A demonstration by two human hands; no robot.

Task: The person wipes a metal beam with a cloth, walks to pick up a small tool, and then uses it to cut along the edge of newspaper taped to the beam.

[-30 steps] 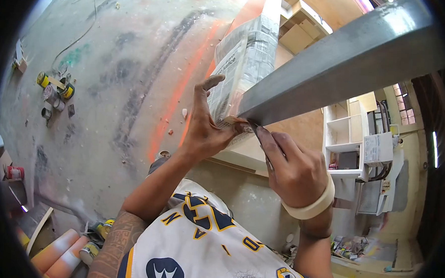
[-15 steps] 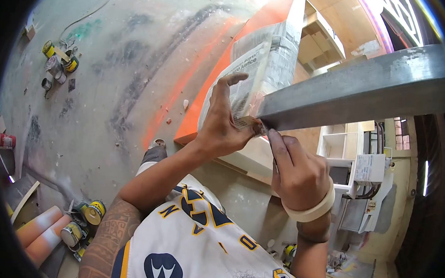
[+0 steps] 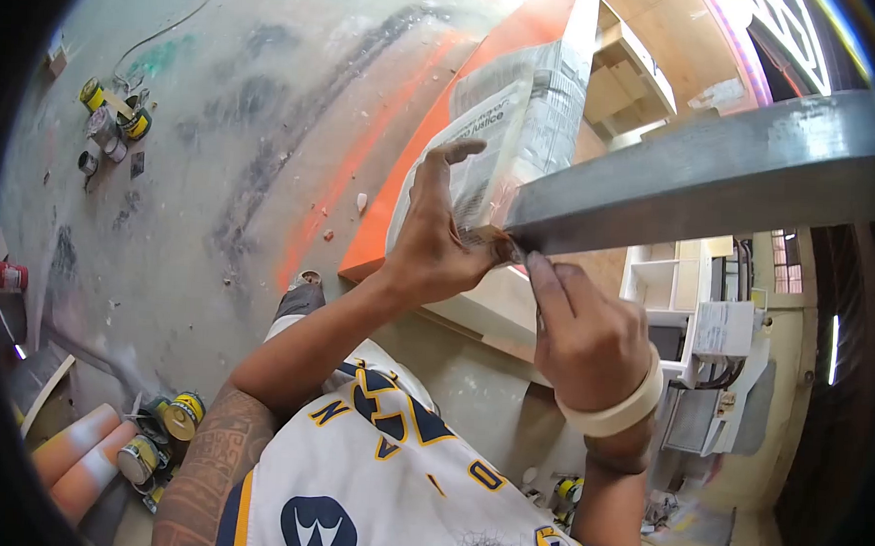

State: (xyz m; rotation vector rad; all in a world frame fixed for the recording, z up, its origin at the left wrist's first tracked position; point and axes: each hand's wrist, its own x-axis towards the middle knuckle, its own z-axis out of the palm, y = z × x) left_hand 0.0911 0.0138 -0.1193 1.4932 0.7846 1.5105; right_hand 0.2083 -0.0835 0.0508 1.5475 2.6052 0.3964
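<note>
Printed newspaper (image 3: 547, 107) covers part of a long orange-edged panel, with translucent strips along its lower end. My left hand (image 3: 434, 239) is against the paper's near end, one digit raised and bent at the tip. Its other fingers are bunched on the paper's corner. Close beside them, my right hand (image 3: 596, 343) is closed in a pinch at that same corner; whatever lies between its fingertips is too small to name. A roll of cream masking tape (image 3: 615, 403) circles my right wrist. Just above the pinch is the end of a grey metal beam (image 3: 705, 172).
Across the right, the beam stretches near my hands. Orange panel surface (image 3: 385, 234) borders the newspaper. Paint cans (image 3: 137, 118) stand on the stained floor (image 3: 228, 157) at upper left, with more cans (image 3: 182, 416) at lower left. White shelving (image 3: 657, 283) is beyond my right hand.
Both hands keep nearly the same position at the paper's corner. The whole view has shifted very slightly.
</note>
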